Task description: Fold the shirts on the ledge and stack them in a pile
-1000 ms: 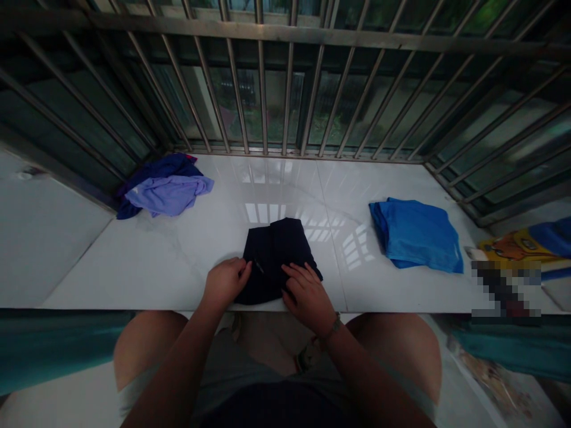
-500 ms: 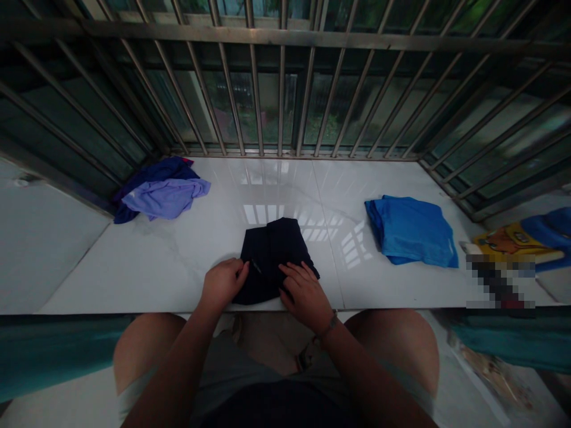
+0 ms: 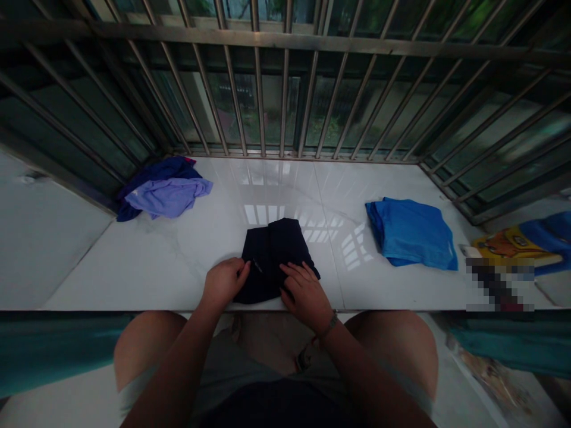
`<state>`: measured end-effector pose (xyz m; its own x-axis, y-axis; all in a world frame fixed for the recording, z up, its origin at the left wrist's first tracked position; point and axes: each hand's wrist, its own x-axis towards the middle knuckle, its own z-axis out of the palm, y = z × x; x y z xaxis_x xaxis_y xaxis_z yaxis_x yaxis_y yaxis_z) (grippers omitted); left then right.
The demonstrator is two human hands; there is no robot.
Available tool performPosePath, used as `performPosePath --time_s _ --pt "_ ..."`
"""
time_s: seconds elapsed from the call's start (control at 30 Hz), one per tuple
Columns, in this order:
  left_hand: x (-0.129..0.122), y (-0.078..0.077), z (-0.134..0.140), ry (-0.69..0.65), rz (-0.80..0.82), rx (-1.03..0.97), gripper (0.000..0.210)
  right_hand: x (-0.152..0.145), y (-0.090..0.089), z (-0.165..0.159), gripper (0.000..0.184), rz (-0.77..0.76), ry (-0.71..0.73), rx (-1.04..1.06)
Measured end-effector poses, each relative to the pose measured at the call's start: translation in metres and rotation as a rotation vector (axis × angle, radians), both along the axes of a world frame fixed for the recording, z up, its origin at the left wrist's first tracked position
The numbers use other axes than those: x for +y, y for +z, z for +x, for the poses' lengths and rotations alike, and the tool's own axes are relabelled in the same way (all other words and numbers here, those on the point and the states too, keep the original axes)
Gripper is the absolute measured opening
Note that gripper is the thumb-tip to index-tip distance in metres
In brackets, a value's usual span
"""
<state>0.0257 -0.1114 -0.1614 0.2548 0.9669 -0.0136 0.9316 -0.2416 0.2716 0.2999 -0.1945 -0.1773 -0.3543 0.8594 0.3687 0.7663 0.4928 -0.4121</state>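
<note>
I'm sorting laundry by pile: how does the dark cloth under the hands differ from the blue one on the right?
The dark cloth is navy, almost black; the blue cloth is bright blue. The dark cloth lies at the near edge with the left hand and right hand on it; the blue cloth lies apart, untouched. Both are folded on the white ledge.

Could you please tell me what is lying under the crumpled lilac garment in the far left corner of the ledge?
A dark blue garment lies under the lilac garment, showing behind it and at its left edge, with a bit of red at the top. How far it reaches underneath is covered.
</note>
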Motion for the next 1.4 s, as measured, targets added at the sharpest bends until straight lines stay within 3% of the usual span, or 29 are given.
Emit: performPosePath --time_s 0.13,0.27,0.33,0.47,0.57,0.67,0.77,0.93,1.0,1.07,1.1,1.17,1.27,1.4 --pt "-0.005 0.013 -0.001 0.001 -0.056 -0.122 0.046 0.000 0.000 0.000 0.011 -0.003 -0.002 -0.005" --pt "-0.030 0.021 0.009 -0.215 0.043 -0.305 0.029 0.000 0.000 0.000 0.016 -0.011 0.004 -0.007" --pt "-0.046 0.013 0.019 -0.317 0.116 -0.268 0.034 0.000 0.000 0.000 0.019 -0.007 0.003 -0.006" --pt "-0.067 -0.021 0.031 -0.391 0.160 -0.127 0.070 0.000 0.001 0.000 0.017 -0.013 -0.001 0.001" --pt "-0.071 -0.037 0.023 -0.371 0.175 -0.116 0.081 0.000 0.001 -0.001 0.013 -0.022 0.001 0.009" --pt "-0.067 -0.040 0.004 -0.291 0.157 -0.147 0.076 0.002 0.002 0.001 0.009 -0.057 0.008 0.076" --pt "-0.063 -0.033 -0.011 -0.292 0.110 -0.208 0.062 0.006 0.007 0.009 0.010 -0.140 -0.049 0.316" --pt "-0.061 -0.007 -0.004 -0.157 0.111 -0.404 0.031 0.019 0.024 0.019 0.034 -0.261 -0.393 0.923" --pt "-0.059 0.001 0.010 -0.123 0.100 -0.396 0.031 0.028 0.033 0.018 0.036 -0.269 -0.465 1.272" --pt "-0.054 0.005 0.027 -0.150 0.091 -0.317 0.046 0.037 0.039 0.016 0.035 -0.277 -0.480 1.626" --pt "-0.051 0.006 0.035 -0.173 0.087 -0.265 0.052 0.041 0.041 0.017 0.035 -0.277 -0.486 1.759" --pt "-0.044 0.004 0.048 -0.209 0.076 -0.170 0.043 0.047 0.044 0.023 0.031 -0.240 -0.536 1.903" --pt "-0.037 0.003 0.056 -0.239 0.047 -0.121 0.021 0.045 0.044 0.039 0.026 -0.064 -0.668 1.790" --pt "-0.033 0.009 0.047 -0.284 0.024 -0.169 0.019 0.029 0.050 0.051 0.038 0.028 -0.699 1.252"
